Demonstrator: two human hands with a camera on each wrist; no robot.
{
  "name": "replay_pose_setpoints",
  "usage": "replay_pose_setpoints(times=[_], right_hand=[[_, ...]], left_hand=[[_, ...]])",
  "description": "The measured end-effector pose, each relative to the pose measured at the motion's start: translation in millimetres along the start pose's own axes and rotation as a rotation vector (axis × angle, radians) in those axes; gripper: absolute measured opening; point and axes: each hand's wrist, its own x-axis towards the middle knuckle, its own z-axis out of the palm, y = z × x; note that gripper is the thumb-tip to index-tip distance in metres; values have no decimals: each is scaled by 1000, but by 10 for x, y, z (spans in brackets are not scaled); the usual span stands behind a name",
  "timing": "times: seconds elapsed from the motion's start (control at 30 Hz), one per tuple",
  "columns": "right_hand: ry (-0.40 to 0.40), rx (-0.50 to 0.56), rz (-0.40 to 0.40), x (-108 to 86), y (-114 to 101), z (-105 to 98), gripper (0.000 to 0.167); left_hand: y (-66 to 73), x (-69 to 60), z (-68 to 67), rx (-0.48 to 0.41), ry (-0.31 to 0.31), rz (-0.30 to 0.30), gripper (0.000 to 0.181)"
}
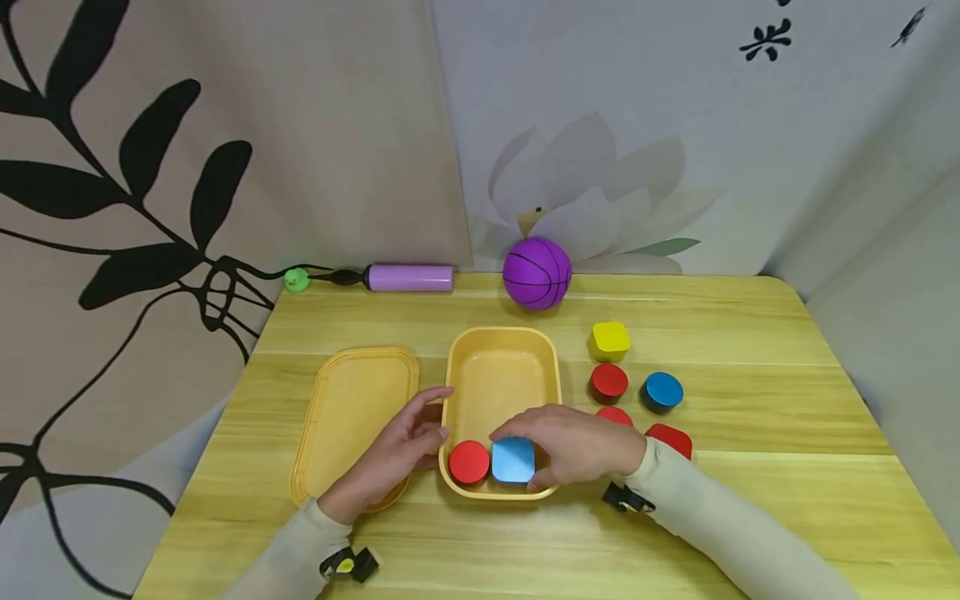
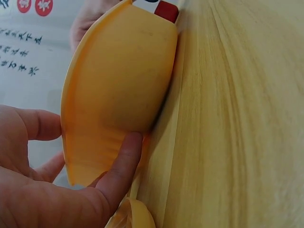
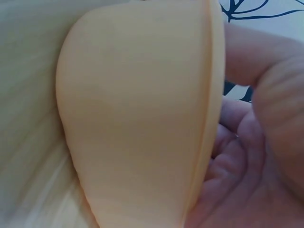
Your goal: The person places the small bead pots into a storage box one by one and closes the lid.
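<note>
An orange-yellow box stands on the table, holding a red round block and, beside it in the near right corner, a light-blue square block. My right hand reaches over the box's right wall and pinches the blue block between thumb and fingers. With my left hand I touch the box's left side; in the left wrist view the fingers of that hand rest at the rim and on the outer wall. The right wrist view has the box wall hiding the block.
Left of the box lies a matching lid. To the right are a yellow block, red blocks, and a blue round block. Behind stand a purple ball, a purple pump and a small green toy.
</note>
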Motion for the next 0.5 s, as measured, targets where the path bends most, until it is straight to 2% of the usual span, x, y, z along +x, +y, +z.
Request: replay_pose_setpoints(times=[0.23, 0.5], right_hand=[[-7, 24, -26, 26, 8, -4, 65], [12, 58, -14, 15, 7, -10, 62]], left_hand=[[13, 0, 1, -2, 3, 4, 59], [6, 4, -8, -9, -8, 16, 59]])
